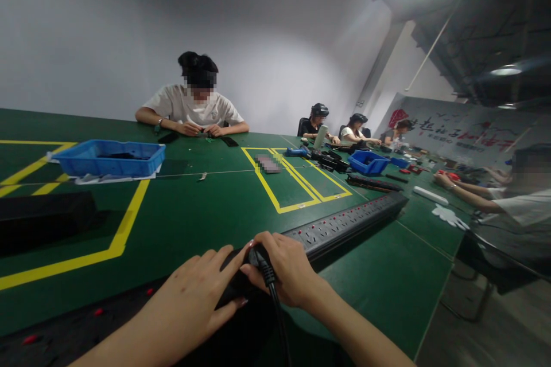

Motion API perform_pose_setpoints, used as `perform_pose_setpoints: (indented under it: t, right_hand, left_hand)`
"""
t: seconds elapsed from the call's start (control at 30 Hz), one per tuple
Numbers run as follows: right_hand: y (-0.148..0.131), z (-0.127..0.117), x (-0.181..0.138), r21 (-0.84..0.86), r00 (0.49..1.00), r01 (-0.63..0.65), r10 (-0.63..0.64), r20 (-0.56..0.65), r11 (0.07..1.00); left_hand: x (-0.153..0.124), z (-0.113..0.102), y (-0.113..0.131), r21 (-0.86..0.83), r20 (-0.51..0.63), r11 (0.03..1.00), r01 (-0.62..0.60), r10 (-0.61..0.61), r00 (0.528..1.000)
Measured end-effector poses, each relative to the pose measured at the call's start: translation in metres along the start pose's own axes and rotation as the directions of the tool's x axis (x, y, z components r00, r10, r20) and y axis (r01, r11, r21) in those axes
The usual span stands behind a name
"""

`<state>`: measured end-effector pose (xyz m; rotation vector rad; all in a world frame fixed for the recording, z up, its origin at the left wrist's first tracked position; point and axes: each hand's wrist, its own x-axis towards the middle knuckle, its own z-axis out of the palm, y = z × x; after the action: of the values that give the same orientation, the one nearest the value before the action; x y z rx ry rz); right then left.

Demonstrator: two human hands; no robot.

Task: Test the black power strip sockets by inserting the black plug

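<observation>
while our right hand (286,268) is closed around the black plug (259,258), our left hand (200,287), half curled, grips the long power strip (344,225), which runs under both hands, and the plug is between the two hands

Black strip (344,223) (red switches (99,312)), green table (206,200)

At the black power strip (342,222), the right hand (287,268) holds a corded plug (260,259) — the left hand (204,284) clasps the strip; beyond it, a blue tray (114,168).
</observation>
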<state>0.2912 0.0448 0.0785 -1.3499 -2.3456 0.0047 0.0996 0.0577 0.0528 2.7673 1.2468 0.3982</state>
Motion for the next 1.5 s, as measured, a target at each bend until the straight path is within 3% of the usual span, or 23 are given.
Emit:
perform_pose_setpoints:
  t: [1.5]
  right_hand:
    - [-0.0006,-0.0014,0.0006,0.008,1.000,-0.008,0.008,0.023,1.000]
  left_hand:
    - [-0.0012,-0.0047,0.0050,0.030,0.023,1.000,-0.008,0.007,1.000]
